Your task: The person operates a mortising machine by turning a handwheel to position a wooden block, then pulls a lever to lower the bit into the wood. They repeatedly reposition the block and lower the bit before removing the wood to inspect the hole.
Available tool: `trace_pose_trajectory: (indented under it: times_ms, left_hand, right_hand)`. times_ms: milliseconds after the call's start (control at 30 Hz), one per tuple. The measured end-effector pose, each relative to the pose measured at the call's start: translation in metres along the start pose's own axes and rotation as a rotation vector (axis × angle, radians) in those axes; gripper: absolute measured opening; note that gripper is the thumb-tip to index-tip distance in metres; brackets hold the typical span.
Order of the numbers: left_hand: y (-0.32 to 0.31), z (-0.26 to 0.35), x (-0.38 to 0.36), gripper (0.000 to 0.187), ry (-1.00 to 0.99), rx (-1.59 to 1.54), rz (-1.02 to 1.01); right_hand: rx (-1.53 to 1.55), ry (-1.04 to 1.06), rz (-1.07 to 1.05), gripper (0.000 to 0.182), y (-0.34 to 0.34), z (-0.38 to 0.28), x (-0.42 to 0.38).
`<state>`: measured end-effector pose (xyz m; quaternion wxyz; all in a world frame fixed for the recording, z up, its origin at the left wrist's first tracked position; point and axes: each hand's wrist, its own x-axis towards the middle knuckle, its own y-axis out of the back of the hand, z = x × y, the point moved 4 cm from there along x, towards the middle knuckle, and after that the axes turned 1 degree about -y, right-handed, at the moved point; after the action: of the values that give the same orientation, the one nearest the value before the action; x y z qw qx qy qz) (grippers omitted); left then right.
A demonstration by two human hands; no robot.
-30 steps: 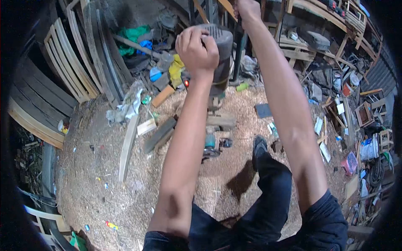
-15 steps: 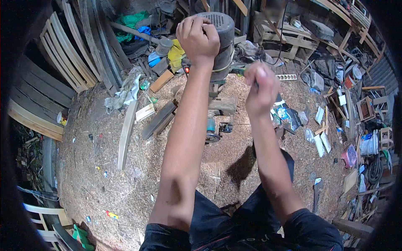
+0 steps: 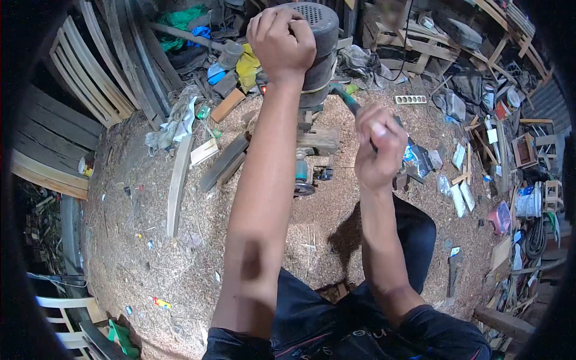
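A large dark-grey cylindrical motor housing [image 3: 321, 45], with vent holes in its round top, stands upright in front of me. My left hand [image 3: 282, 41] is closed in a fist against its upper left side; whatever lies inside the fingers is hidden. My right hand [image 3: 379, 143] wraps around a dark lever [image 3: 347, 99] with a greenish part, which runs from beside the housing's lower end down to my fist. Under the housing are a wooden block [image 3: 318, 140] and a small teal machine part [image 3: 302, 171] with a round wheel.
Sawdust and shavings cover the floor [image 3: 180, 270]. Curved wooden slats [image 3: 90, 72] lean at the left. Loose boards [image 3: 179, 186] lie near the machine. A white socket strip [image 3: 410, 99], a pink basket [image 3: 500, 217] and scrap wood are to the right.
My right hand has moved down and slightly right, and more of the lever shows. My right knee has come further out to the right. The left hand stays at the housing.
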<state>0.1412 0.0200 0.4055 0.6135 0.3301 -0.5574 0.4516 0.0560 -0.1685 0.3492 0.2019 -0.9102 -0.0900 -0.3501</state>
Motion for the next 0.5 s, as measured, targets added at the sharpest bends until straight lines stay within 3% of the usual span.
trace_pose_trajectory:
  times_ms: [100,200,233,333,367,400,467,500]
  left_hand:
    - [-0.001,0.001,0.003,0.018,-0.01,-0.021,0.008]
    - [0.003,0.006,0.007,0.017,0.031,0.006,-0.047]
    - [0.001,0.005,0.012,0.017,0.033,0.012,-0.05]
    - [0.003,0.006,0.008,0.017,0.075,0.014,-0.099]
    - [0.002,0.005,0.008,0.017,0.083,0.012,-0.102]
    - [0.005,0.005,0.007,0.017,0.09,0.011,-0.11]
    - [0.013,0.006,0.002,0.022,0.146,0.008,-0.269]
    - [0.016,0.006,0.0,0.024,0.129,0.004,-0.292]
  right_hand:
    - [0.005,0.094,0.01,0.03,0.007,0.008,-0.021]
    - [-0.024,0.042,0.035,0.032,0.003,0.0,-0.027]
    - [-0.043,-0.008,-0.05,0.044,0.004,-0.005,-0.022]
    - [0.005,-0.694,-0.167,0.059,0.017,-0.01,0.007]
    - [-0.224,-0.729,-0.377,0.06,0.02,-0.011,0.025]
    - [-0.324,-0.932,-0.399,0.049,0.015,-0.018,0.035]
    - [-0.52,-0.934,-0.461,0.038,0.003,-0.016,0.049]
    - [-0.793,-0.838,-0.588,0.038,-0.01,-0.02,0.05]
